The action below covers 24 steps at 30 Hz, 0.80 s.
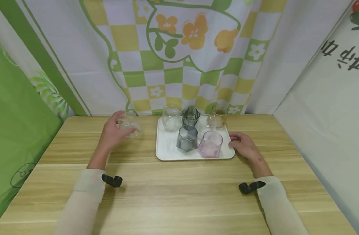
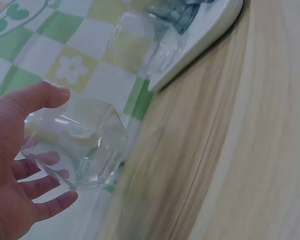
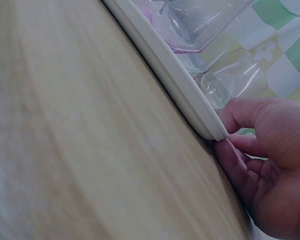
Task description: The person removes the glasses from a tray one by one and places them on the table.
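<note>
Left hand (image 1: pixel 112 131) grips a clear glass (image 2: pixel 85 142) beside a tray (image 1: pixel 166 150); right hand (image 1: pixel 244 146) pinches the tray's edge, likely steadying it.

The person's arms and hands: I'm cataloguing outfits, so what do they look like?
Both sleeves are long, plain and off-white. Small black gadgets sit at their ends. The left hand and right hand wear no gloves.
</note>
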Motion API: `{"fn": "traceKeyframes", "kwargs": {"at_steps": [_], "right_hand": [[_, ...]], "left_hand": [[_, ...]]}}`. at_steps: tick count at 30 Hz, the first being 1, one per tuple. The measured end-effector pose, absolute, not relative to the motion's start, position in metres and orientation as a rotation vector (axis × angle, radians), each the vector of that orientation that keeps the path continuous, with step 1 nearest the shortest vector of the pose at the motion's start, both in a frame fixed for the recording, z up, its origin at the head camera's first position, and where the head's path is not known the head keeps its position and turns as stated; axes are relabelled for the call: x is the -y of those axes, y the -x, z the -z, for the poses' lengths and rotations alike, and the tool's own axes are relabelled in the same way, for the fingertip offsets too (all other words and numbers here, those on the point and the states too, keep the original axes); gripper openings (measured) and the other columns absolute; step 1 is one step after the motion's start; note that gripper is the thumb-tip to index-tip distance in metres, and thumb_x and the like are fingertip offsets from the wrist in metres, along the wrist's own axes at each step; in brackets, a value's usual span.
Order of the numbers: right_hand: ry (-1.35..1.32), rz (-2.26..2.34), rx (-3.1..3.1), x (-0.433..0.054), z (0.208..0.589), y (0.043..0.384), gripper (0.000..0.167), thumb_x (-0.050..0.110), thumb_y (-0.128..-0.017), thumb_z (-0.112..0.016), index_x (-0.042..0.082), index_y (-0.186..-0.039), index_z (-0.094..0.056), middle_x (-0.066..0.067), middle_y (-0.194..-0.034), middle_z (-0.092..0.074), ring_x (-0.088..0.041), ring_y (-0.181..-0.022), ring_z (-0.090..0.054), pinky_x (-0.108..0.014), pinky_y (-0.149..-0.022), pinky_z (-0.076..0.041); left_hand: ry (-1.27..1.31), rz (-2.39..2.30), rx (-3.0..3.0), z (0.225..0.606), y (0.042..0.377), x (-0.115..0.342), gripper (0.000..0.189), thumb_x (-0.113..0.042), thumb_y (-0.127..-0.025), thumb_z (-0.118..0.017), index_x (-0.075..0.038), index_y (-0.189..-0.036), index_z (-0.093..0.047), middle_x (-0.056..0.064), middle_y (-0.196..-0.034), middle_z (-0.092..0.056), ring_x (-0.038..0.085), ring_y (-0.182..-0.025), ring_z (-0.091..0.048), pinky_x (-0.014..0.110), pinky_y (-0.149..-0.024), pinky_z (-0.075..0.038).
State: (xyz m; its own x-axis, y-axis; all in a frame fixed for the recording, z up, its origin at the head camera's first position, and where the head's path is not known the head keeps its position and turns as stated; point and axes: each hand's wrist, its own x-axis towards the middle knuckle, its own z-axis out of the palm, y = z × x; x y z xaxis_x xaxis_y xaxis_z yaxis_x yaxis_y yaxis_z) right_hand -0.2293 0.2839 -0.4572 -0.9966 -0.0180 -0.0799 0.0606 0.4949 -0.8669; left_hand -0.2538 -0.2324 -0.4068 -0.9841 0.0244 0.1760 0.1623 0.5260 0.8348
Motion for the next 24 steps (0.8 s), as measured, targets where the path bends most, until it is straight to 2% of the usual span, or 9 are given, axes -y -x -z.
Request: {"fn": "traceKeyframes", "kwargs": {"at_steps": [9, 20, 24], "right_hand": [[-0.044, 1.600, -2.608, -0.284, 0.457, 0.230, 0.050, 0.002, -0.091, -0.063, -0.010, -0.139, -0.054, -0.024, -0.124, -0.058, -0.016, -0.097, -0.057, -0.020, -0.075, -0.051], [-0.014, 1.600, -2.570, -0.287, 0.457, 0.233, 0.050, -0.002, -0.094, -0.060, -0.017, -0.140, -0.048, -0.032, -0.126, -0.056, -0.011, -0.093, -0.057, -0.021, -0.071, -0.053], [-0.018, 1.609, -2.568, -0.288, 0.458, 0.233, 0.050, -0.001, -0.094, -0.061, -0.015, -0.141, -0.049, -0.031, -0.127, -0.056, -0.010, -0.092, -0.057, -0.020, -0.072, -0.053]], "left_hand": [[-0.025, 1.374, 2.573, 0.406, 0.263, 0.266, 0.090, -0.039, -0.091, -0.080, -0.009, -0.160, -0.032, 0.027, -0.149, -0.045, 0.048, -0.134, -0.041, 0.062, -0.100, -0.042], [-0.191, 1.372, 2.539, 0.405, 0.279, 0.298, 0.090, -0.037, -0.092, -0.078, -0.007, -0.161, -0.028, 0.024, -0.152, -0.045, 0.044, -0.133, -0.044, 0.056, -0.102, -0.042], [-0.274, 1.402, 2.507, 0.407, 0.280, 0.307, 0.093, -0.038, -0.091, -0.078, -0.009, -0.162, -0.026, 0.022, -0.152, -0.044, 0.040, -0.134, -0.044, 0.053, -0.104, -0.041]]}}
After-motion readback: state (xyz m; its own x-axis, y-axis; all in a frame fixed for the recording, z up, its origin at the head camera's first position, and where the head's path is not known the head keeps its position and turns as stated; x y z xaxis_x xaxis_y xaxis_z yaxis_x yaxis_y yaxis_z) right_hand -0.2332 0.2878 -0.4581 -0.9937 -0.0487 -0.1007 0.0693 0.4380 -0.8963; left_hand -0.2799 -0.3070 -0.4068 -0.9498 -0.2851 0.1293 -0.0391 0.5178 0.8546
